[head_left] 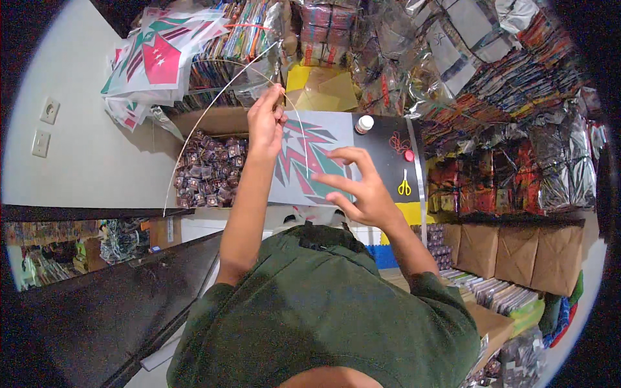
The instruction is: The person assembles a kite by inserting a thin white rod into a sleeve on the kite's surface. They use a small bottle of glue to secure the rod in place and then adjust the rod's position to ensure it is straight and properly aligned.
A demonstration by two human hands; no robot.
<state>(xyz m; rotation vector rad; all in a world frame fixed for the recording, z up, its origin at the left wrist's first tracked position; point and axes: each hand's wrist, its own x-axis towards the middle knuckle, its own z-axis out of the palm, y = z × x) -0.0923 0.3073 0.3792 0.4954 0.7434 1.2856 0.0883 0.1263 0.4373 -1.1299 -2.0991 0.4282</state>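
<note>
My left hand point(265, 123) is raised over the work table, its fingertips pinching a thin, pale, flexible strip point(305, 139) that bows down toward my right hand. A longer pale strip point(215, 99) arcs from above my left hand down to the far left; whether the two are joined is too fine to tell. My right hand point(362, 191) has its fingers spread, the index fingertip close to the strip's lower end. Whether they touch is unclear. Beneath both hands lies a pale sheet point(336, 132) printed with red, green and grey angular shapes and stars.
Right of the sheet on the black tabletop point(381, 145) are a white bottle point(364, 123), yellow scissors point(404, 186), red thread point(398, 142) and a red round lid point(409, 156). A box of small dark packets point(210, 169) stands left. Stacked bundles point(485, 103) line the back and right.
</note>
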